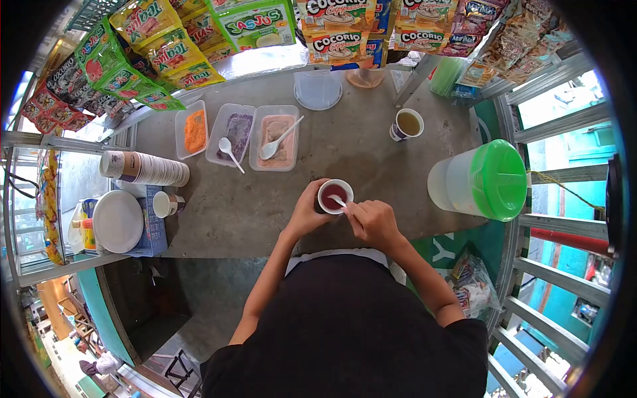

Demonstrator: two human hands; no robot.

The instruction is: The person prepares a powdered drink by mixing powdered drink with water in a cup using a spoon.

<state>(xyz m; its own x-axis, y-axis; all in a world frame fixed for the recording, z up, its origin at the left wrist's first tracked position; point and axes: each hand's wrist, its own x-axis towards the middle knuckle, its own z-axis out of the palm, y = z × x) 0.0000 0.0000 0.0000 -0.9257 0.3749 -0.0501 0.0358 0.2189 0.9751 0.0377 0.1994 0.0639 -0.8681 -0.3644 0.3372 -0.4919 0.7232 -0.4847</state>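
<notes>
Stirring step: left hand [306,213] clamped round the cup [334,197] on the worktop [345,149], right hand [375,222] pinching the spoon [338,201]; next, probably lifting the spoon clear.

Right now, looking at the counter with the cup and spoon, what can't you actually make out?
Head view only:
- Left hand wraps the cup, hiding its side.
- Right hand covers the spoon handle; only the white tip shows.
- The dark cup contents: too small to identify.
- The sachets overhead: cut off by the top edge.
- The bag by the right elbow: print blurred.
</notes>
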